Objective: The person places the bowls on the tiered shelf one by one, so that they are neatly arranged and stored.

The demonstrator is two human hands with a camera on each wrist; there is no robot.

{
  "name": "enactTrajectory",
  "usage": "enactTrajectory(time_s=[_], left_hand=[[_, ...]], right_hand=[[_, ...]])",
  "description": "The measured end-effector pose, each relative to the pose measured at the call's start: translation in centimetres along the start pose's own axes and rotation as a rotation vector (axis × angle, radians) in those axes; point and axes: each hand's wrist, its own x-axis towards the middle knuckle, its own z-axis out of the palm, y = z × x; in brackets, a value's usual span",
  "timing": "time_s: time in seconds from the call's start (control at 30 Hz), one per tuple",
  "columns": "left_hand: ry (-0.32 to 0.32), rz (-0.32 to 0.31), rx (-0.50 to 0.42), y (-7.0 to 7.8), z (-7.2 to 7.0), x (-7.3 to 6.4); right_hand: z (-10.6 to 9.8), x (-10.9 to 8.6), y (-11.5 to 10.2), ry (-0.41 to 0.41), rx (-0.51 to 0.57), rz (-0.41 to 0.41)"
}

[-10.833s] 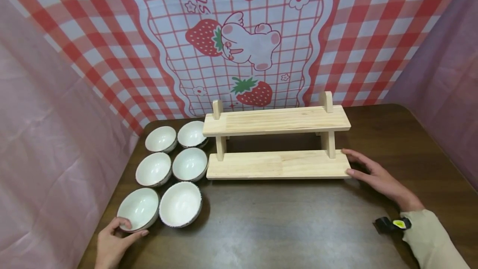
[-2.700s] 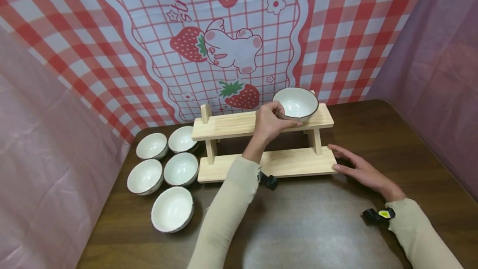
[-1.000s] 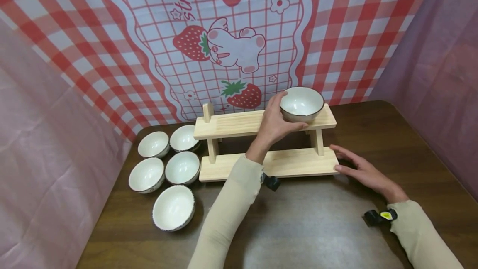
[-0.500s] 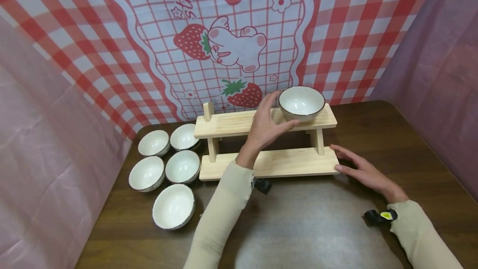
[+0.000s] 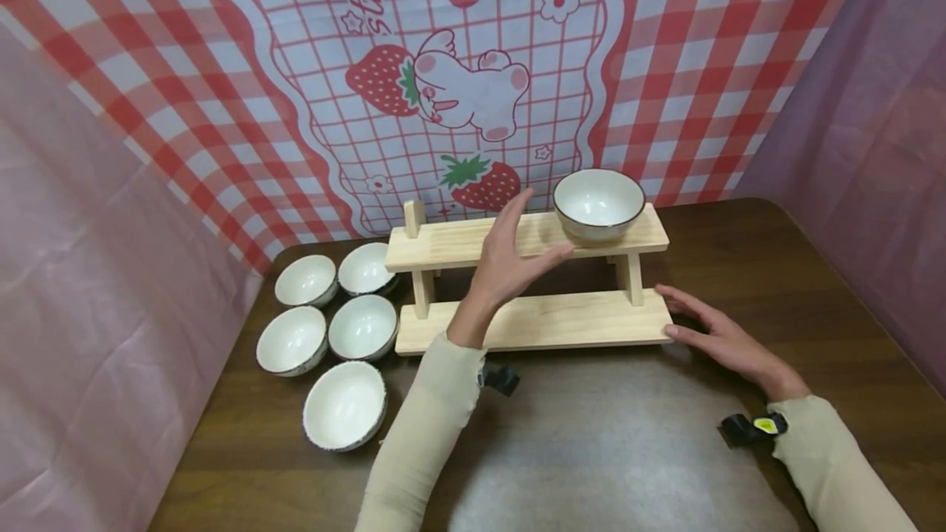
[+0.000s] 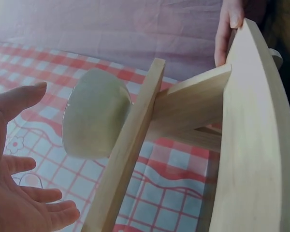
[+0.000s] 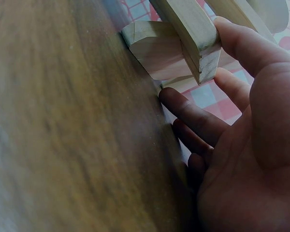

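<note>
Rack: pale wood, matt, grain visible, faces smooth, apparently unvarnished. Bowl on it: looks ceramic, glazed, glossy inside with bright highlights. Other bowls: similar smooth, shiny glaze within. Table: dark wood-grain top, smooth, low sheen, hazy glare towards the front. Checked backdrop: printed cloth, matt. Side curtains: creased cloth, faint satin sheen. Sleeves: matt, soft cloth. Wrist mounts: apparently plastic.

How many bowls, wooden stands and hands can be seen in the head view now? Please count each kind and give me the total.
Bowls: 6
Wooden stand: 1
Hands (left hand, right hand): 2
Total: 9
</note>
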Motion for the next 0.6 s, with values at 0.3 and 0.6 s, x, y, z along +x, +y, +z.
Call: enactTrajectory(time_s=[0.3, 0.6], left_hand=[[0.021, -0.016, -0.033, -1.1, -1.1, -1.4], [0.03, -0.013, -0.025, -1.2, -2.4, -2.9]], right_hand=[[0.0, 0.1, 0.0, -0.001, 0.003, -0.003], [0.0, 0.1, 0.2, -0.003, 0.017, 0.004]])
